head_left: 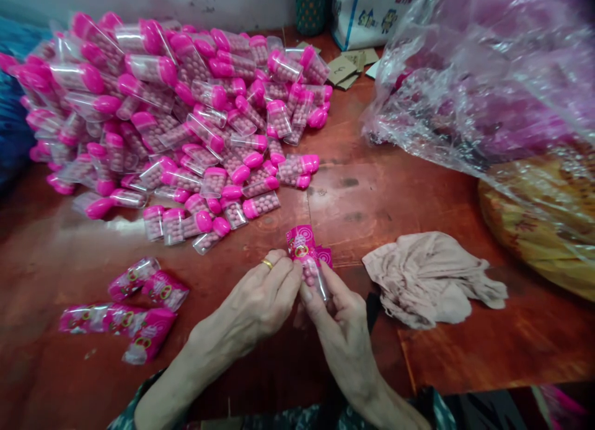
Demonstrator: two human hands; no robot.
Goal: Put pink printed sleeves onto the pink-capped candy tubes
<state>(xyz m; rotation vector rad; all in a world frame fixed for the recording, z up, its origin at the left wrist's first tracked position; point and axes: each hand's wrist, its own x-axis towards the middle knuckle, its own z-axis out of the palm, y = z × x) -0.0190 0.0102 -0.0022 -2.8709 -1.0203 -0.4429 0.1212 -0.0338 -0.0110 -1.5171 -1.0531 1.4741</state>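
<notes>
Sleeves [439,411] cut off below; left hand [258,301] and right hand [344,315] pinch a pink-wrapped tube [311,272], partly hiding its sides.

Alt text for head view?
Left hand and right hand hold a clear tube of pink balls in a printed pink wrapper. A heap of pink-capped tubes lies beyond on the table; wrapped tubes lie left, crumpled cloth right.

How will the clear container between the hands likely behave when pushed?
The clear container probably slides easily, since its side shows a glossy highlight. Its visible edge looks straight, so the wall is likely stiff. The pink printed wrapper at its far end looks like thin film and may crease.
</notes>
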